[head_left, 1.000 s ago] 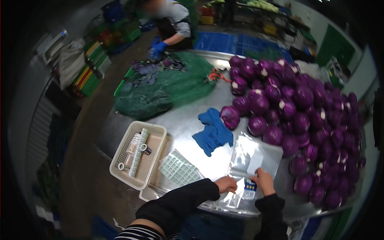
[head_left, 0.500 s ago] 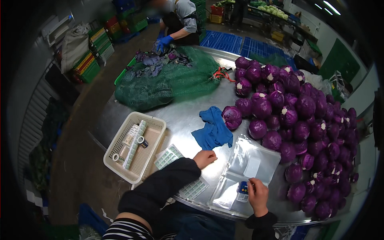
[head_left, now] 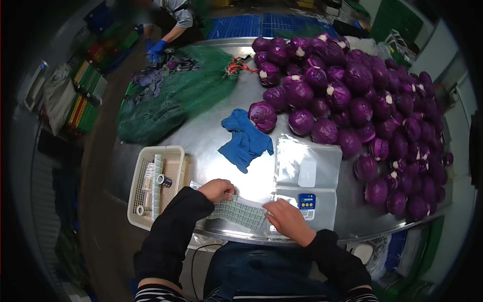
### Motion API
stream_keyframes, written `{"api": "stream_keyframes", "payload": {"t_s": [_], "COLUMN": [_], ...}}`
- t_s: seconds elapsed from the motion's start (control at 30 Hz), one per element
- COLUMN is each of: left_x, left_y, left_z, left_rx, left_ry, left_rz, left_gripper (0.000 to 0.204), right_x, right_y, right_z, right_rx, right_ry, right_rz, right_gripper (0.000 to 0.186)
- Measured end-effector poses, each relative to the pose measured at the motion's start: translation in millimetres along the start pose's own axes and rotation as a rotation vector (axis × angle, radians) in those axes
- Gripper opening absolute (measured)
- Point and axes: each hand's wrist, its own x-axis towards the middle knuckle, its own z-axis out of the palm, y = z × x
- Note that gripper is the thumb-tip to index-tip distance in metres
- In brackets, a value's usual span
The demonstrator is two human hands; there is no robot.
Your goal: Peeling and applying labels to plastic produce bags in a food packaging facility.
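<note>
A dull brown floor [head_left: 98, 211] is stretching away to the left of a shiny steel table [head_left: 206, 163], whose near edge is curving toward the wearer; a blue cloth [head_left: 245, 140] is lying crumpled on that table. Right of the cloth, a great heap of purple cabbages [head_left: 359, 110] is covering the steel. Far beyond the cloth, blue slatted pallets [head_left: 234, 26] are lying on the floor, while stacked crates [head_left: 83, 108] are standing far to its left. Beyond it on the left, a co-worker [head_left: 173, 20] in blue gloves is standing over a green mesh sack [head_left: 196, 88] topped with loose dark leaves. Clear plastic bags [head_left: 327, 166] are lying flat just right of the cloth, and a cream basket [head_left: 163, 149] is holding rolls [head_left: 163, 180] to its left. Nearer the wearer than the cloth, a sheet of green labels [head_left: 239, 214] is bowing between two hands: the left hand [head_left: 218, 190] is pinching its upper left corner, the right hand [head_left: 289, 219] its right edge. A blue printed label [head_left: 307, 205] is showing on the bags, to the cloth's near right.
</note>
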Motion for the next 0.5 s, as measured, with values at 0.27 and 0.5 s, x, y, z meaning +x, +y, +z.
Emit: {"api": "stream_keyframes", "payload": {"t_s": [0.27, 0.5], "left_x": [-35, -65], "left_y": [107, 99], "left_z": [-15, -45], "left_rx": [-0.013, -0.092], "left_ry": [0.278, 0.326], "left_rz": [0.229, 0.115], "left_gripper": [0.020, 0.027], "right_x": [27, 5], "right_y": [-5, 28], "right_z": [14, -1], "right_rx": [-0.029, 0.067], "right_ry": [0.021, -0.118], "right_rz": [0.065, 0.173], "right_gripper": [0.028, 0.031]}}
